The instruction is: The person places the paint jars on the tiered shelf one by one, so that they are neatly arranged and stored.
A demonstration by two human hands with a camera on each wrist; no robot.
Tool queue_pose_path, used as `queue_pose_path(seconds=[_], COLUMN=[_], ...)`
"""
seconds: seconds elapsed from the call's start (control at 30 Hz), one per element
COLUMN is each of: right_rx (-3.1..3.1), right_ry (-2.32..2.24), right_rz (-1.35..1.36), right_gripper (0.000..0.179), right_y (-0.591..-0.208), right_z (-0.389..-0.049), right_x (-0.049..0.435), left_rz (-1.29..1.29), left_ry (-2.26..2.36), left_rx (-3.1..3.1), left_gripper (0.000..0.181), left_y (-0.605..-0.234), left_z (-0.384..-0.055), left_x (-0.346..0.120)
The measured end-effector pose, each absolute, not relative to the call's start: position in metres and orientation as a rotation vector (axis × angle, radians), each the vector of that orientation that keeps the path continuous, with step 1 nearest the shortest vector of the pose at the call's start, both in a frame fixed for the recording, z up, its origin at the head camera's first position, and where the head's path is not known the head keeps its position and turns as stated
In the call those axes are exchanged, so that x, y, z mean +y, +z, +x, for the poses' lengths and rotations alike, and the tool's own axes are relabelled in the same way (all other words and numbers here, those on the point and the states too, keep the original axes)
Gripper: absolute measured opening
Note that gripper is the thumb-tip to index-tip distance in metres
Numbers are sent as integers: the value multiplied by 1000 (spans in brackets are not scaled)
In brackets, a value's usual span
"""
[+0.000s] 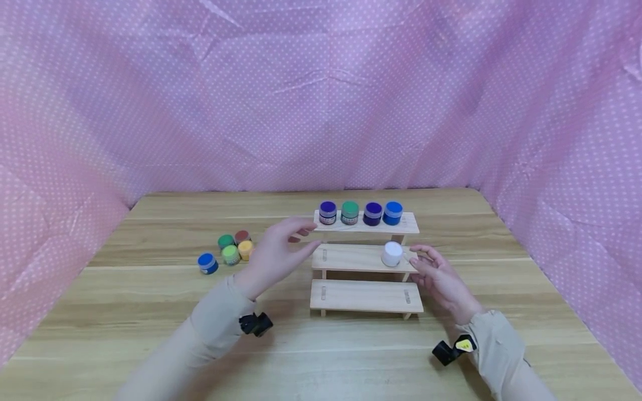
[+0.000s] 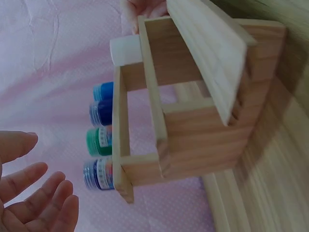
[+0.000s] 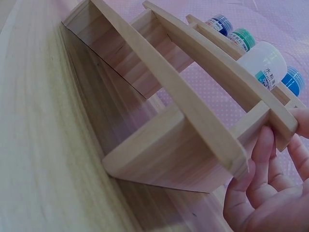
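A three-tier wooden rack [image 1: 366, 295] stands on the table. On its top tier, from left to right, are a purple-lidded paint jar [image 1: 328, 214], a green-lidded jar [image 1: 350, 214], another purple-lidded jar [image 1: 373, 215] and a blue jar [image 1: 393, 214]. A white paint jar [image 1: 392, 254] sits near the right end of the middle tier. My right hand [image 1: 443, 284] grips that tier's right end, thumb above and fingers below, as the right wrist view shows. Beside the rack's upper left end hovers my left hand [image 1: 281, 250], fingers apart and holding nothing.
Left of the rack, several paint jars stand on the wooden table [image 1: 150, 317]: a blue one [image 1: 208, 263], a light green one [image 1: 230, 255], a yellow one [image 1: 246, 250], a dark green one [image 1: 226, 241] and a red-brown one [image 1: 243, 237]. Pink dotted cloth [image 1: 321, 111] hangs around the table.
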State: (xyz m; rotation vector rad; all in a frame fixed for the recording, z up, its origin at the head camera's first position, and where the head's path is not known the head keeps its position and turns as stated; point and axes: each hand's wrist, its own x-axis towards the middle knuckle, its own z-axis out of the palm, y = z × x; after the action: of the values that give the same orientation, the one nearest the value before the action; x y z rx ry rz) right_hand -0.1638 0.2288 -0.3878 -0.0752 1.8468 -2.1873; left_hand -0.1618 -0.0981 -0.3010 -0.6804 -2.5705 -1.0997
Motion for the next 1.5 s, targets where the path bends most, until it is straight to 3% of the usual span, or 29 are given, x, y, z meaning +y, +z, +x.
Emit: queue_pose_path(seconds=[0.53, 1.5], right_rx=[1833, 1799], right_ry=[-2207, -2236], right_rz=[-136, -135], right_gripper=[19, 21], right_y=[-391, -390], right_z=[-162, -163], right_x=[229, 227], left_rz=[-560, -331], left_ry=[-920, -881], left_rx=[-2671, -2942], left_gripper=[34, 48], left_y=[-322, -360], left_z=[-154, -173], left_x=[-138, -179])
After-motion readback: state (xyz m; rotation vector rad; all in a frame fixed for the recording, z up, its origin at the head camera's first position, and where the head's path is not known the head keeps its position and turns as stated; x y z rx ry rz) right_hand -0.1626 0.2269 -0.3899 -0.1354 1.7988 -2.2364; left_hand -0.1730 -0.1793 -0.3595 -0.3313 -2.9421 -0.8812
